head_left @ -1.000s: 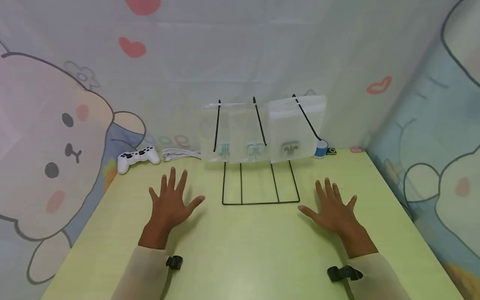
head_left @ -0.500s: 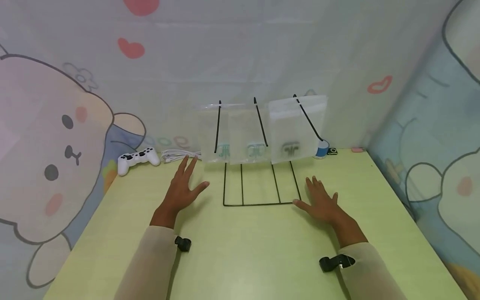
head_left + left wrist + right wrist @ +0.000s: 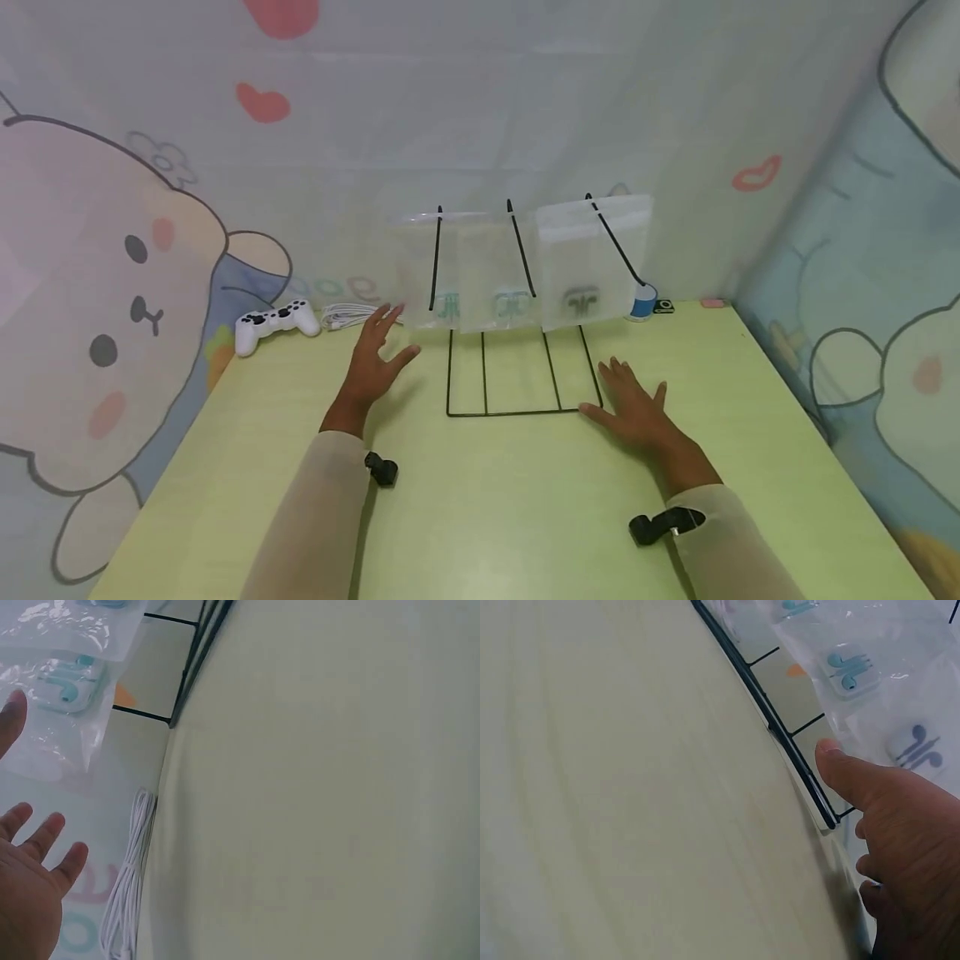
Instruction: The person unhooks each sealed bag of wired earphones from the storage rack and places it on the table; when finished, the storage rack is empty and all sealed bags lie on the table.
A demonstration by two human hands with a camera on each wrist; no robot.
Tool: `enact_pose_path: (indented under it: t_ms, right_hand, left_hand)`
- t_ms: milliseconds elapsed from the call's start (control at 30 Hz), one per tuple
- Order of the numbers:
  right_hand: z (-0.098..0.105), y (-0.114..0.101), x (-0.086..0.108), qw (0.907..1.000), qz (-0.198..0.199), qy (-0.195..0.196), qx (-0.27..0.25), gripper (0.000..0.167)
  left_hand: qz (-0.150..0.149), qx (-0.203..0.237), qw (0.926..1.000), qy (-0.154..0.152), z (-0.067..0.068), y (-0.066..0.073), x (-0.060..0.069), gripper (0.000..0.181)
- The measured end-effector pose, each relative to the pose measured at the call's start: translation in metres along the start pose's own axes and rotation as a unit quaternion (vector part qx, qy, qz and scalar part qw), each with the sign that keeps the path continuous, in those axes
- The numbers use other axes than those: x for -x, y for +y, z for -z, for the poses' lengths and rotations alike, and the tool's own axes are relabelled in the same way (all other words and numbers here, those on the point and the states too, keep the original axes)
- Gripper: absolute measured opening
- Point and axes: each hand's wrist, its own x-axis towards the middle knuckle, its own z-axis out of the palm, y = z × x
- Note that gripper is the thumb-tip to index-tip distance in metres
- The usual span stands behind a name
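Cartoon backdrop (image 3: 480,108) behind a pale green table (image 3: 480,500); letters (image 3: 330,287) low on the cloth, too faint for me to read. Right wrist view shows earphones (image 3: 847,671) clearly: two sets turquoise, one dark. Only head view has the game controller (image 3: 276,321). Three clear bags (image 3: 487,258) hang on one black wire rack (image 3: 525,412), table's back half. Left hand (image 3: 372,367) spread, near one white cable (image 3: 347,316); right hand (image 3: 633,412) spread at rack's front right corner, can't tell if touching.
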Motion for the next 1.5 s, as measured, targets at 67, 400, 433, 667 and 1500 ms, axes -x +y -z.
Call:
enact_pose_path:
  t_ms: [67,400,433,667,1500]
  right_hand:
    - [-0.002,0.001,0.0,0.9999,0.006,0.007,0.005,0.091]
    - [-0.008,0.006,0.006,0.9989,0.025,0.033,0.024,0.085]
    - [-0.009,0.006,0.006,0.9989,0.026,0.033,0.021,0.084]
    - [-0.01,0.002,0.006,0.9986,0.036,0.035,0.019,0.082]
    - [-0.01,0.006,0.005,0.9983,0.036,0.042,0.019,0.072]
  left_hand:
    - [0.012,0.044,0.9989,0.001,-0.001,0.0,-0.006,0.076]
    - [0.011,0.099,0.995,-0.013,0.001,0.012,-0.032,0.066]
    - [0.012,0.096,0.9952,-0.012,0.003,0.014,-0.034,0.065]
    - [0.034,0.088,0.9954,-0.016,0.011,0.024,-0.047,0.062]
    - [0.04,0.127,0.9911,-0.004,0.01,0.036,-0.068,0.044]
